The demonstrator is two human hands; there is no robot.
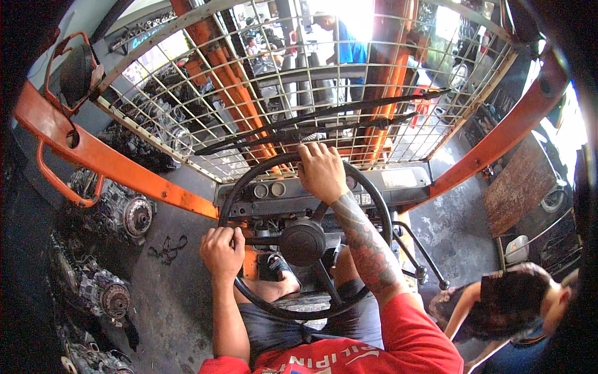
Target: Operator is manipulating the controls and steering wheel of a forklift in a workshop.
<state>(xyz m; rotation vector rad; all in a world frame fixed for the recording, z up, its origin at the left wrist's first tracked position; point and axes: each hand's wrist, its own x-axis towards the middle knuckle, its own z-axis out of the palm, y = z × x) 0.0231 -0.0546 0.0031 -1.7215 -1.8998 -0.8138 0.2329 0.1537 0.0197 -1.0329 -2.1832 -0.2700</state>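
I sit in the seat of an orange forklift. My left hand [221, 249] is closed on the left side of the black steering wheel [377, 206]. My right hand [321, 171] grips the top of the same wheel, the tattooed forearm crossing over the wheel's hub [302, 242]. Behind the wheel is a grey dashboard [405, 181] with small round gauges. My sandalled foot [277, 268] rests below the wheel.
A wire mesh guard [249, 93] and the orange mast [230, 81] stand ahead. Engine and gearbox parts [124, 212] lie on the floor at left. A person [504, 305] crouches close at lower right. Black control levers [423, 262] rise right of the wheel. Another person [349, 47] stands ahead.
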